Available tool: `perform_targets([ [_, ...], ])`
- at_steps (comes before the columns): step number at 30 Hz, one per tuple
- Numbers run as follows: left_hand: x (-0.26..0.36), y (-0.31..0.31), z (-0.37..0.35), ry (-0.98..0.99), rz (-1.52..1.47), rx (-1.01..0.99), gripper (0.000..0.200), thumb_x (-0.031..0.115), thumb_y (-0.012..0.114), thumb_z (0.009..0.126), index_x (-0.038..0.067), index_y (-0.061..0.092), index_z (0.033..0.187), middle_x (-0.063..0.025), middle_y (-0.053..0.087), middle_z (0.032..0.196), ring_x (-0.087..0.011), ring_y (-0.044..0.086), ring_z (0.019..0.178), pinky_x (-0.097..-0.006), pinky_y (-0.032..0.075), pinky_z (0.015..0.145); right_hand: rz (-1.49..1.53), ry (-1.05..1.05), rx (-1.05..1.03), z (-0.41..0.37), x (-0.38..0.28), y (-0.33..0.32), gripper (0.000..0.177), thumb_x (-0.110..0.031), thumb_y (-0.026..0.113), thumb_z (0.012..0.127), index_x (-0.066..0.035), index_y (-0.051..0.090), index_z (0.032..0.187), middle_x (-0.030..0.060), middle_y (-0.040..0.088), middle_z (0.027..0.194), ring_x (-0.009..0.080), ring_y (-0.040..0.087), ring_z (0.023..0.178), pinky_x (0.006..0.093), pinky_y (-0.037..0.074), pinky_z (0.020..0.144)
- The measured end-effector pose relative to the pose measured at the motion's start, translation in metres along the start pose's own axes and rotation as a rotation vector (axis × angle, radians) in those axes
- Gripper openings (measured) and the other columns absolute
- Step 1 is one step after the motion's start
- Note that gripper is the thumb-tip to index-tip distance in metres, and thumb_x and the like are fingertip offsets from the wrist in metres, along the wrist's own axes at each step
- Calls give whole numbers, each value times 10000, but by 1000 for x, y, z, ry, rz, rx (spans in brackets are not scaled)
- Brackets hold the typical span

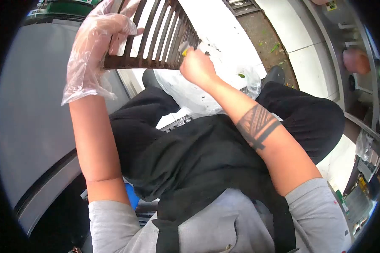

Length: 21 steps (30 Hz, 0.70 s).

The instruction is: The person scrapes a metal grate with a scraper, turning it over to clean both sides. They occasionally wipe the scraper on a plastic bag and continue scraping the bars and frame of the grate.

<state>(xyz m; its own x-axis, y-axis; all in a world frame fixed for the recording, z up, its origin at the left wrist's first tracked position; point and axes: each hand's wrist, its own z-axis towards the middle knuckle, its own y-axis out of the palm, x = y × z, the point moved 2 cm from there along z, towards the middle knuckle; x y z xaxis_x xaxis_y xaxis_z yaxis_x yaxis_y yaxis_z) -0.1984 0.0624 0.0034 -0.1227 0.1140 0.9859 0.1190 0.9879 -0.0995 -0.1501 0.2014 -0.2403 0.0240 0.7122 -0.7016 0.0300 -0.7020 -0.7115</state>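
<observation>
My left hand (pixel 107 36), in a loose clear plastic glove, is closed round the near left edge of a dark, slatted drain grate (pixel 156 40) and holds it up at a tilt. My bare right hand (pixel 198 67) is closed in a fist at the grate's right side. From that fist sticks out a small tool with a yellow part (pixel 184 52) and a pale tip, against the slats; most of it is hidden by the fingers. Beneath the grate and my right hand, a clear plastic bag (pixel 198 97) with dark bits on it lies between my feet.
Behind the grate runs a white tiled floor (pixel 232 40) with dark crumbs. An open drain channel (pixel 264 38) holds dirt and leaves, with another grate piece (pixel 243 7) at its far end. A grey panel (pixel 42 84) stands close on the left, metal shelving (pixel 354 84) on the right.
</observation>
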Motion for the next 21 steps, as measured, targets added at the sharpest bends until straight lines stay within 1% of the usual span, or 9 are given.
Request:
perform_targets([
  [2, -9, -6, 4, 65, 62, -24, 807, -1, 602, 782, -4, 479, 1579, -122, 596, 1495, -261, 611, 1345, -425, 510, 1125, 21, 117, -84, 23, 9, 4, 260, -129, 645, 819, 71, 773, 925, 338, 733, 932, 476, 755, 917, 545, 611, 831],
  [3, -16, -18, 5, 56, 65, -72, 818, -15, 569, 800, 10, 437, 1607, -155, 521, 1580, -305, 532, 1454, -492, 507, 1139, 4, 73, -129, 40, 11, -3, 251, -114, 635, 824, 72, 774, 919, 337, 735, 932, 481, 754, 916, 547, 613, 836],
  [7, -9, -19, 16, -84, 164, -136, 852, -44, 529, 770, 15, 429, 1615, -142, 495, 1616, -292, 472, 1507, -472, 520, 1126, 98, 127, -95, 2, -2, -6, 223, -100, 591, 874, 70, 723, 930, 326, 740, 961, 493, 747, 919, 561, 603, 848],
  [8, -1, -4, 8, -2, 119, -86, 864, -44, 519, 761, 22, 428, 1618, -141, 495, 1620, -278, 479, 1501, -466, 515, 1134, 96, 116, -80, 7, -2, -8, 223, -100, 591, 874, 70, 723, 930, 326, 740, 961, 493, 747, 919, 561, 603, 848],
  [11, -3, -10, 9, -86, 109, -60, 860, -43, 601, 753, 15, 455, 1599, -154, 565, 1530, -224, 603, 1378, -417, 556, 1071, 49, 184, 6, 38, 19, 1, 265, -154, 619, 892, 78, 741, 927, 330, 740, 936, 487, 752, 919, 558, 603, 844],
  [12, -3, -9, 8, -70, 86, -79, 860, -52, 591, 756, 18, 451, 1601, -139, 537, 1563, -238, 543, 1444, -420, 555, 1074, 73, 176, -93, 57, 19, -21, 299, -192, 627, 889, 76, 756, 905, 322, 746, 955, 483, 755, 918, 549, 606, 835],
  [14, 1, -8, 6, -55, 64, -105, 859, -62, 581, 759, 21, 448, 1603, -123, 509, 1597, -251, 483, 1510, -423, 554, 1077, 30, 177, -293, 60, 29, -15, 288, -175, 671, 877, 25, 764, 1061, 327, 740, 1076, 482, 735, 1037, 527, 601, 893],
  [16, 3, -8, 8, -61, 75, -70, 855, -91, 559, 757, 20, 456, 1598, -95, 523, 1595, -252, 456, 1529, -419, 558, 1068, -78, 149, -404, 3, 58, 35, 345, -190, 644, 906, 45, 738, 1140, 327, 734, 1086, 497, 734, 1006, 520, 603, 880],
  [21, -2, -7, 9, -45, -24, -114, 830, -103, 518, 762, 4, 474, 1584, -105, 579, 1545, -253, 504, 1486, -419, 536, 1084, 134, 294, -110, -25, 59, 26, 430, -223, 611, 922, 96, 712, 1192, 341, 725, 1053, 482, 731, 975, 524, 584, 892],
])
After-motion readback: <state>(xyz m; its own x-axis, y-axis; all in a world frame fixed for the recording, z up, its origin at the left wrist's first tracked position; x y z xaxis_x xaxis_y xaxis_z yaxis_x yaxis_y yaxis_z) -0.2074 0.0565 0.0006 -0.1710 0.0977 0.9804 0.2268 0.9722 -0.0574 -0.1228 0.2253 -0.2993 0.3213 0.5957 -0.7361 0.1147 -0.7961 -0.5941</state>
